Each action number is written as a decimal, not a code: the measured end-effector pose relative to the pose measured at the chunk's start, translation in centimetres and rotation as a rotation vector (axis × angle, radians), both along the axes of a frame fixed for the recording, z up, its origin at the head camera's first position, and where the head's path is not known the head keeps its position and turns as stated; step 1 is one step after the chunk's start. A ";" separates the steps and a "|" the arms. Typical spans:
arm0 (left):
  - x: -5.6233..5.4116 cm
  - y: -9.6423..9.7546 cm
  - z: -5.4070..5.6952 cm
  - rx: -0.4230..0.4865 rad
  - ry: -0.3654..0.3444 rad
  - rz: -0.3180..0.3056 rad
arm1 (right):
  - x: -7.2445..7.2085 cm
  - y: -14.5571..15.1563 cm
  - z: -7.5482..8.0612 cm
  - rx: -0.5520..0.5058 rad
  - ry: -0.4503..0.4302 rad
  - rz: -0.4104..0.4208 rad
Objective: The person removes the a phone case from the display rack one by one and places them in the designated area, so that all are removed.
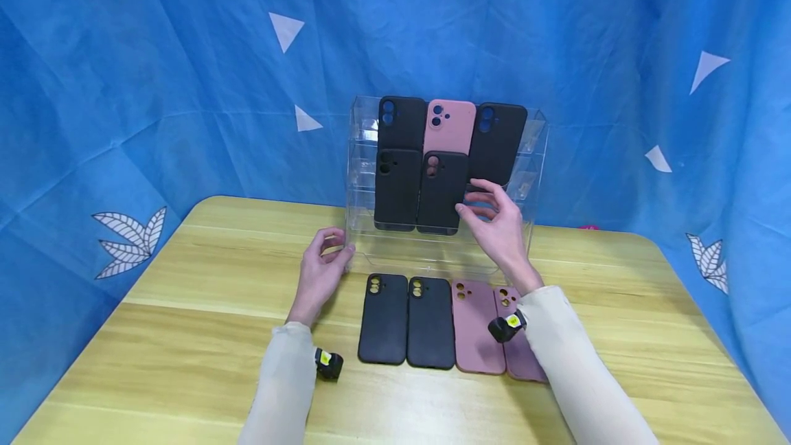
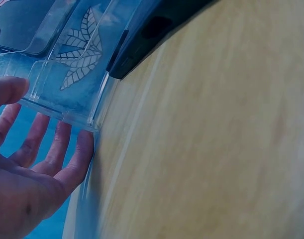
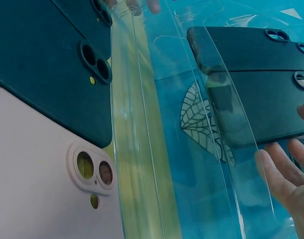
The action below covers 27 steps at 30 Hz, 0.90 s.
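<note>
Cases (image 1: 443, 201): where are they sitting?

— Five are standing in a see-through rack (image 1: 363, 184), four are lying flat on the counter (image 1: 204, 335) just in front of it.

— Rack layout?

— Upper row, left to right: a black one (image 1: 402, 126), a pink one (image 1: 450, 132), a black one (image 1: 499, 146) that's leaning to the right. Lower row is holding two black ones side by side, overlapping the bottoms of the first two above.

— Counter row?

— Two black ones (image 1: 383, 321) on the left, two pink ones (image 1: 478, 342) on the right. All four are lining up with their lens holes pointing toward the rack. Far-right pink is partly hiding behind the right sleeve (image 1: 575, 356) and its wrist camera (image 1: 503, 329).

— Right hand (image 1: 497, 222)?

— It's hovering at the right edge of the lower-row black case nearest it. Fingers are bending slightly and spreading apart, thumb is overlapping the case's edge. Can't tell whether skin is touching it.

— Left hand (image 1: 318, 270)?

— It's holding the rack's lower left edge. Left wrist view is showing the thumb at the front and four fingers (image 2: 54, 152) spreading along the side, gaps between them.

— Backdrop?

— Blue curtain (image 1: 204, 81) is hanging behind the rack, showing white leaf and triangle prints. Both arms are wearing pale sleeves.
</note>
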<state>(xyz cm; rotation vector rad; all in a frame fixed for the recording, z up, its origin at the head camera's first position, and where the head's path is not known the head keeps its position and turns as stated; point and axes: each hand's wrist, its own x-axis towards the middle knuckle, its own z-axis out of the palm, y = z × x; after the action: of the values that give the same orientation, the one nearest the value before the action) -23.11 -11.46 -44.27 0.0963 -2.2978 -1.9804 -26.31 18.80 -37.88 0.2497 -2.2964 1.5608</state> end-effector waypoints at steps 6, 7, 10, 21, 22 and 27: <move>0.0 -0.1 0.0 -0.002 0.005 -0.002 | -0.4 -0.5 -0.3 -0.042 0.002 0.000; 0.0 -0.1 0.0 0.002 0.006 -0.003 | -0.5 -0.5 -0.3 -0.054 0.013 0.004; 0.0 -0.1 0.0 0.007 0.006 -0.005 | -0.7 -0.6 -0.5 -0.094 0.040 0.011; 0.0 0.0 0.0 0.002 0.008 -0.003 | -0.5 -0.6 0.2 -0.099 0.012 -0.023; 0.0 0.0 0.0 0.002 0.007 -0.002 | -0.5 -0.6 0.3 -0.096 0.011 -0.025; 0.1 0.0 0.0 0.002 -0.001 0.003 | -0.2 -0.4 0.7 -0.103 0.044 -0.026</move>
<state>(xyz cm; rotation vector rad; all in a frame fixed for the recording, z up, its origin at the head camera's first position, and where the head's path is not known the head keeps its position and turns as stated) -23.04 -11.49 -44.25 0.1003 -2.2952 -1.9816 -26.46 18.37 -37.15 0.2242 -2.1704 1.6381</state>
